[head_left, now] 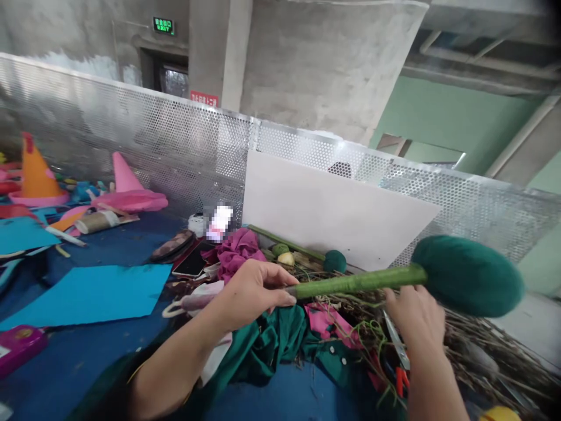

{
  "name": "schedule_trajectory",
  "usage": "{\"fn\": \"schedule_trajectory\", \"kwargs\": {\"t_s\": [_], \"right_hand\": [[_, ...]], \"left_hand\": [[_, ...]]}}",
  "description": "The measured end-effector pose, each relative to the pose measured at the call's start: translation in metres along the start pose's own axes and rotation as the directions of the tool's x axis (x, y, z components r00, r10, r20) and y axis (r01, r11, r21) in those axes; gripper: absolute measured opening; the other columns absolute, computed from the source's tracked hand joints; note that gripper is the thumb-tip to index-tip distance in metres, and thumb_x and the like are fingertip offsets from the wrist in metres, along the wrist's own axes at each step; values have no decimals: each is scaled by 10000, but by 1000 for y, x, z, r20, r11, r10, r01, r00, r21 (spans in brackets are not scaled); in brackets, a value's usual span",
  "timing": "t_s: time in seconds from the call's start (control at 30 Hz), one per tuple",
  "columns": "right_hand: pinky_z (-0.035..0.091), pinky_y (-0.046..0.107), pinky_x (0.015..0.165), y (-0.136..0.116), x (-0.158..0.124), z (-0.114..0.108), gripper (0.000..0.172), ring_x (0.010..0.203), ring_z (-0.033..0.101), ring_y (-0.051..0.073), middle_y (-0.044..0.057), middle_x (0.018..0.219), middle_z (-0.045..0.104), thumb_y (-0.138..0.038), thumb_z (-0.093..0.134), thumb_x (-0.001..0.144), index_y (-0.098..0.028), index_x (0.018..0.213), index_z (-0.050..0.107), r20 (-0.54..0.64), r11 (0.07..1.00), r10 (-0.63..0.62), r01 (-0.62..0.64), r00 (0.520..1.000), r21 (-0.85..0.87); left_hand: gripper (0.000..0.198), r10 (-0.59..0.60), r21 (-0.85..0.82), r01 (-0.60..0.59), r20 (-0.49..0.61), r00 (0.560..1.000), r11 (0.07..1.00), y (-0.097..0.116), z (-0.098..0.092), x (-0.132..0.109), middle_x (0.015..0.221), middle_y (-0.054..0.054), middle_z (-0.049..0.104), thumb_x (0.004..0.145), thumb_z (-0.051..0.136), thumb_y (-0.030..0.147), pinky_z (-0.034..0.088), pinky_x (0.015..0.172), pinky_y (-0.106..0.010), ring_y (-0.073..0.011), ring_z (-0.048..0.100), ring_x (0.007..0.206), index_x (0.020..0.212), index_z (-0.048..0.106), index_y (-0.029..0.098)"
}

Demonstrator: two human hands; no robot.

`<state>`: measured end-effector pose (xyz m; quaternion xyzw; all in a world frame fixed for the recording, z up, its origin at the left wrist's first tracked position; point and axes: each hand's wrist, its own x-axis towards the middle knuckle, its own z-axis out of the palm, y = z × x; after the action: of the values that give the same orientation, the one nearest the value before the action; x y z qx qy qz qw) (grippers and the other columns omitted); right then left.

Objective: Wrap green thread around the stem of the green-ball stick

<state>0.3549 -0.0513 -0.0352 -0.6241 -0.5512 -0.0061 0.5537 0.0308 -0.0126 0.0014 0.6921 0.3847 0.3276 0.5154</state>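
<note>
A stick wrapped in light green (pixel 355 283), with a bulging dark green fabric-covered head (pixel 468 276), is held nearly level above the table. My left hand (pixel 252 292) pinches its thin left end between thumb and fingers. Close to the head, my right hand (pixel 418 318) grips the stick from below, its fingertips partly hidden. Crumpled dark green cloth (pixel 280 336) lies beneath, next to a pink cloth scrap (pixel 331 324). Scissors (pixel 397 342) with red handles rest beside my right wrist. A smaller dark green ball (pixel 335 261) sits behind the stick.
Dry twigs (pixel 477 345) cover the right side. Blue sheets (pixel 94 292), a magenta tool (pixel 21 348) and orange (pixel 39 172) and pink (pixel 127 175) cone hats lie left. A phone (pixel 190 260) lies by magenta cloth (pixel 239 254). A white board (pixel 324 207) leans against the perforated metal barrier (pixel 175 140).
</note>
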Motion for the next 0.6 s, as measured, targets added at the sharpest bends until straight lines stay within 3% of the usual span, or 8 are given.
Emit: {"fn": "schedule_trajectory", "kwargs": {"t_s": [0.1,0.2,0.27,0.33,0.4,0.47,0.53,0.6], "right_hand": [[522,348,728,-30,-16,29,145,789,664,246,82,707,703,-299,697,731,-216,615,669,70,999,25,-26,997,23],[478,381,921,-70,-41,59,249,1044,629,246,89,1050,709,-383,570,867,-205,975,706,369,949,-37,-83,929,305],[499,341,855,-91,-57,73,198,950,641,223,61,966,704,-359,601,864,-199,937,690,496,902,-127,-108,859,419],[493,273,684,-104,-67,78,174,713,615,170,15,738,658,-317,598,879,-190,781,668,548,920,-155,-82,822,384],[434,246,589,-109,-72,76,259,596,540,136,-9,630,575,-280,553,912,-188,684,634,475,955,-164,18,865,297],[433,258,640,-112,-75,72,272,695,557,151,17,720,578,-250,533,924,-190,682,641,292,948,-238,156,926,276],[454,295,747,-113,-79,72,257,902,577,198,63,914,605,-239,530,927,-197,707,656,163,890,-320,237,933,389],[471,335,785,-114,-83,78,283,1006,567,231,83,1008,606,-259,492,951,-204,721,647,150,769,-320,163,935,618]], "left_hand": [[191,-62,-118,57,-36,997,991,7,8,-4,551,22,631,621,717,179,371,462,-198,-64,457,434,803,718,123],[175,-61,-178,51,-52,997,983,11,11,-5,499,46,579,610,727,149,346,443,-187,-54,439,416,782,716,121],[178,-40,-209,28,-55,998,977,9,10,-4,515,43,588,615,728,150,341,436,-186,-52,440,420,790,719,116],[193,-19,-231,1,-76,997,973,6,8,-3,534,38,601,620,730,159,342,437,-186,-52,446,428,806,717,108],[207,-14,-246,-12,-106,994,969,3,6,-2,512,48,582,619,735,161,325,428,-181,-51,440,424,816,708,104],[204,-24,-268,-10,-124,992,963,0,6,0,475,65,549,620,736,162,299,413,-177,-49,422,409,812,697,105],[196,-33,-300,-3,-116,993,954,-2,8,2,470,66,547,617,738,165,290,403,-179,-47,411,396,797,687,106],[196,-40,-331,5,-100,994,944,-4,12,4,504,50,584,615,739,173,303,408,-185,-47,417,395,789,680,106]]}}
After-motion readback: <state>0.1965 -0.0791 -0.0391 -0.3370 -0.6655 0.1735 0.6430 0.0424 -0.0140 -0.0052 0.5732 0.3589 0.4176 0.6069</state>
